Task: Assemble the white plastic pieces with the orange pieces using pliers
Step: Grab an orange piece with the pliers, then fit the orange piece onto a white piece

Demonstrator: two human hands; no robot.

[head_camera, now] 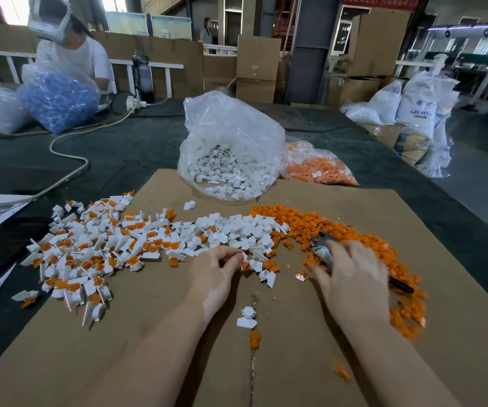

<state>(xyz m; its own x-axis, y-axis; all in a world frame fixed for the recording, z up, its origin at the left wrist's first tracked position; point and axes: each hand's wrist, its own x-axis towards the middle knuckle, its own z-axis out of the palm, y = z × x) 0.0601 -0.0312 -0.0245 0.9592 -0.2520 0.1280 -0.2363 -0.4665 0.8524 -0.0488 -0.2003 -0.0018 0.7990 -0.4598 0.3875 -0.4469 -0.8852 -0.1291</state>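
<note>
The left hand [218, 267] reaches palm-down, its fingers [237, 257] pinched on a small white plastic piece [245, 257] at the edge of the white heap [231, 233]. The right hand [351, 274] lies over the metal pliers [322, 248], fingers curled around them, beside the loose orange plastic pieces [339, 227] on the brown cardboard sheet [413, 333]. A good move, I judge, is to lift one white piece clear before seating an orange one squarely.
</note>
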